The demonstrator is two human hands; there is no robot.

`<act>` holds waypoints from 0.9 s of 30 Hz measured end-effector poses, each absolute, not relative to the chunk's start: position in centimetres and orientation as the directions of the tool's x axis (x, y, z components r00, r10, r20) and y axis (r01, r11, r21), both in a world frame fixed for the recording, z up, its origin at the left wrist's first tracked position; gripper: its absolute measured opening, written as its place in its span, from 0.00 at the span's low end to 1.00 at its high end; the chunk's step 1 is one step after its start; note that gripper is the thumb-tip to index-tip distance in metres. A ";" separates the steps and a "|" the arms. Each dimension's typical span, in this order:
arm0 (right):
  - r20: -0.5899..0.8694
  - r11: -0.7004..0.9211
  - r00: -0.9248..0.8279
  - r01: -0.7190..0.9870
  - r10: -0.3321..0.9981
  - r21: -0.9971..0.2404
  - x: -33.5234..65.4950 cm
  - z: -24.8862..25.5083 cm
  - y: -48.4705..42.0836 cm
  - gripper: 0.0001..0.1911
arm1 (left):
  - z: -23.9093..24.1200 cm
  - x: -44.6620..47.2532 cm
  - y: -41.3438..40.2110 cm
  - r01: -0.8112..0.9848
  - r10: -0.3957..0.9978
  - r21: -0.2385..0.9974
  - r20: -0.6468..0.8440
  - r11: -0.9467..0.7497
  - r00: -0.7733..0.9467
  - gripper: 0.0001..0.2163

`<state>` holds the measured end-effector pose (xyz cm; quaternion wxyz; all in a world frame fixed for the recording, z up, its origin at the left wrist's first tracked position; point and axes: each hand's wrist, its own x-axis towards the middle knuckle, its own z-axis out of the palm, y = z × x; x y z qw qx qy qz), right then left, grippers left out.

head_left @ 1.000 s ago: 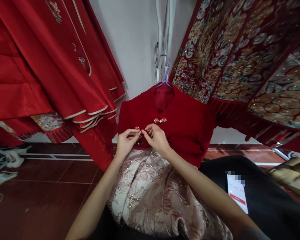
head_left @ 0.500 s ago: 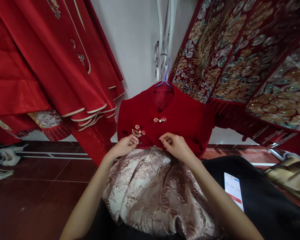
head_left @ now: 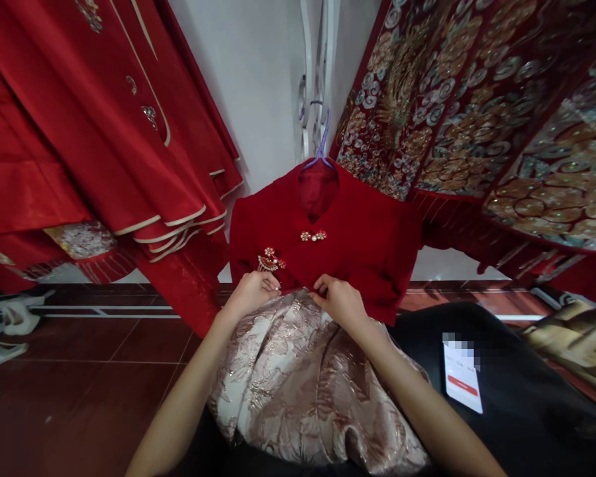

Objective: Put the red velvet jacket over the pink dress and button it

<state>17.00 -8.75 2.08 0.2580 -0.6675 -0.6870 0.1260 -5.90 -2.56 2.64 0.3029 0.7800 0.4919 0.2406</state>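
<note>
A short red jacket (head_left: 357, 245) hangs on a purple hanger (head_left: 322, 142) over a pale brocade skirt (head_left: 298, 384). It carries a pearl clasp (head_left: 313, 236) near the collar and a fan-shaped gold brooch (head_left: 270, 260) lower left. My left hand (head_left: 251, 293) is closed on the jacket's lower hem just under the brooch. My right hand (head_left: 338, 301) pinches the same hem a little to the right, fingers curled on the cloth.
Red satin robes (head_left: 104, 132) hang at the left, embroidered dark red garments (head_left: 477, 112) at the right. A phone (head_left: 461, 375) lies on a black surface (head_left: 526, 397). White shoes (head_left: 10, 318) lie on the red tiled floor (head_left: 79, 391).
Both hands left the fan brooch and dropped to the jacket's lower hem, moving apart. The brooch now sits uncovered on the jacket front.
</note>
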 end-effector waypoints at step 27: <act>0.272 0.266 -0.002 0.202 0.962 -0.942 14.5 -1.6 -7.5 0.12 | 1.5 -3.7 -3.1 0.484 0.934 0.856 -0.004 -0.181 0.356 0.13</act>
